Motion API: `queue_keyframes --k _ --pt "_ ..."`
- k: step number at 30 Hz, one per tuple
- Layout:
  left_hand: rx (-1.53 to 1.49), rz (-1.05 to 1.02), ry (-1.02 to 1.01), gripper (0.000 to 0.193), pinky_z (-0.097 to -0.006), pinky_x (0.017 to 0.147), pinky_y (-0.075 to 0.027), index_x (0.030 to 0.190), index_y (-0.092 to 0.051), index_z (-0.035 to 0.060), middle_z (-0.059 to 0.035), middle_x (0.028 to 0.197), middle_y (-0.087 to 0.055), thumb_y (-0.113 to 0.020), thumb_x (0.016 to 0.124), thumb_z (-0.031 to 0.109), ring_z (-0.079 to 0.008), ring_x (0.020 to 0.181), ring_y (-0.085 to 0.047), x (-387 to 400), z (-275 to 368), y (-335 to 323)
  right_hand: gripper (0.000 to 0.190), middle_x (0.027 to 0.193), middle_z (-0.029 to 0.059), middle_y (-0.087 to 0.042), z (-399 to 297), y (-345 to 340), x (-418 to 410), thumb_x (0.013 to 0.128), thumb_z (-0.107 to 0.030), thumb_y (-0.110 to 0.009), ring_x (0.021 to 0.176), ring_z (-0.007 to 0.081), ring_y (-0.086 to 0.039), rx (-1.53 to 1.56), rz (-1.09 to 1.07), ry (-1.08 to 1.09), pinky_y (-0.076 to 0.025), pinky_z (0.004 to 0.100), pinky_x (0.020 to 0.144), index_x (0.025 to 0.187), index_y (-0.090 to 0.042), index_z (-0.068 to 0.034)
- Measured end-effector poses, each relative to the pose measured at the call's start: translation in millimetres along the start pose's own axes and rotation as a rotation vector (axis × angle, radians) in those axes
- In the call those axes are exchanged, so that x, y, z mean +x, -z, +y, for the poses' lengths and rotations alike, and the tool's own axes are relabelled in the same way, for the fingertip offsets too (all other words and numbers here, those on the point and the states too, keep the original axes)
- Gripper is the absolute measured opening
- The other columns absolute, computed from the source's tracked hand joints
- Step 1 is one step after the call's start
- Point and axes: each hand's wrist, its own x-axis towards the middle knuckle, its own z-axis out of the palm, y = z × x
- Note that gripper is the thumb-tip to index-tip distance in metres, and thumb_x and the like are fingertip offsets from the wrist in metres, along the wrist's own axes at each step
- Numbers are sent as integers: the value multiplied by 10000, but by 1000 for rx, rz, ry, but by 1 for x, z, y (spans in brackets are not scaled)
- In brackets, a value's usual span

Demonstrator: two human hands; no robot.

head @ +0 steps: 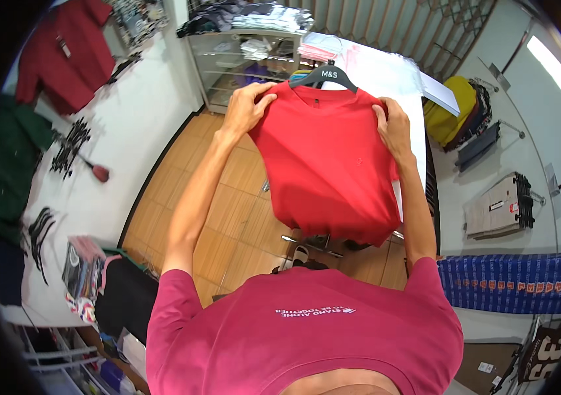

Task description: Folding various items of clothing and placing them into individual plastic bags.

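Note:
A red T-shirt (327, 158) hangs in front of me on a black plastic hanger (328, 75) that bears white lettering. The hanger's shoulders sit inside the shirt's neck opening, and its hook end points away from me. My left hand (247, 109) pinches the shirt's left shoulder between thumb and fingers. On the opposite shoulder, my right hand (393, 126) grips the cloth the same way. The shirt's front faces me, with a small emblem on the chest and a dark tag inside the collar. Its lower hem curls under and droops over the floor.
Behind the shirt stands a white table (374, 69) with clear plastic bags (394, 71) on it. A glass display case (246, 64) with folded garments is at the back. Clothes hang along both walls, including grey trousers (495, 205) at right. Black hangers (70, 148) cluster on the left wall.

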Motion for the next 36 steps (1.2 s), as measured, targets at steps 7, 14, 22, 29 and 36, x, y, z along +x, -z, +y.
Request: queue_keyframes --k 7,14,22,29,36 --pt "84 143 60 288 -302 860 -529 1140 -695 12 -144 1065 -734 -718 891 154 -194 958 -696 -50 46 125 195 964 207 -691 -100 2 32 931 -163 -648 880 372 -674 59 8 199 -523 397 788 1038 -642 -1" --pt "302 97 180 328 -314 812 -518 1113 -695 9 -110 966 -743 -649 952 291 -152 874 -684 -82 76 262 249 990 204 -701 -196 -25 77 945 -230 -652 914 374 -683 188 43 347 -531 394 805 1072 -648 -15" --pt "496 292 192 348 -371 818 -518 1124 -681 47 -164 980 -724 -655 944 343 -258 902 -705 -103 97 356 345 1067 230 -687 -250 -65 135 971 -301 -610 1013 384 -662 313 -176 507 -509 406 877 1162 -612 -14" --pt "578 268 174 364 -375 808 -516 1144 -677 66 -151 962 -725 -651 944 369 -250 833 -691 -98 69 390 331 1053 246 -683 -265 -104 153 958 -286 -609 1025 425 -642 319 -205 550 -500 446 894 1159 -610 -22" --pt "577 257 198 315 -336 818 -501 1102 -658 18 -143 950 -717 -625 968 302 -202 891 -685 -54 24 371 383 964 226 -675 -213 -130 167 924 -286 -674 911 383 -656 237 -236 441 -508 418 807 1179 -584 -16"
